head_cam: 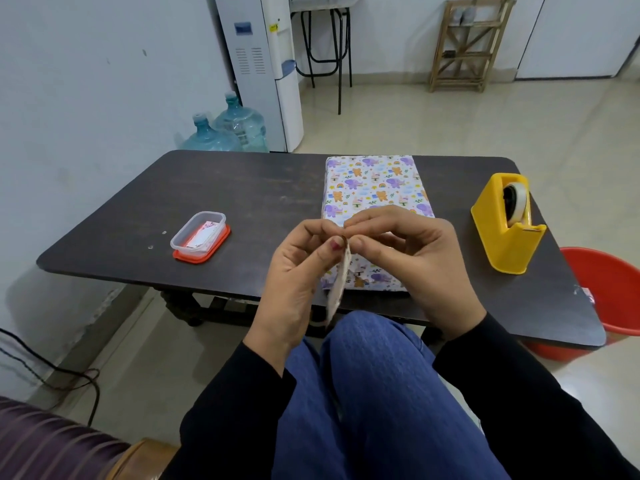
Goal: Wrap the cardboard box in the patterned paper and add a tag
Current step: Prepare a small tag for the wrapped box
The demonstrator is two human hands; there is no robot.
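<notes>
Dark surface (242, 188) is carrying the wrapped box (374, 181); your left grip (298, 282) and right grip (415, 258) are pinching the tag (337, 289), likely peeling it.

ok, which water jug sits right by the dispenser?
The rear jug, beside the white water dispenser; the other jug stands in front, further left.

One view only — a wide-angle camera worn on the head of a seated person, looking forward and down. Nearest, at the bottom edge, is the lap (381, 393); the left grip (301, 271) and right grip (412, 258) sit close, mid-frame. Beyond them the dark worktop (242, 188) spans the width, seen from its near long side. The top takes in the floor (450, 116), the far wall (398, 36) and a dispenser (263, 64), all well off — straight lines bow toward the edges.
</notes>
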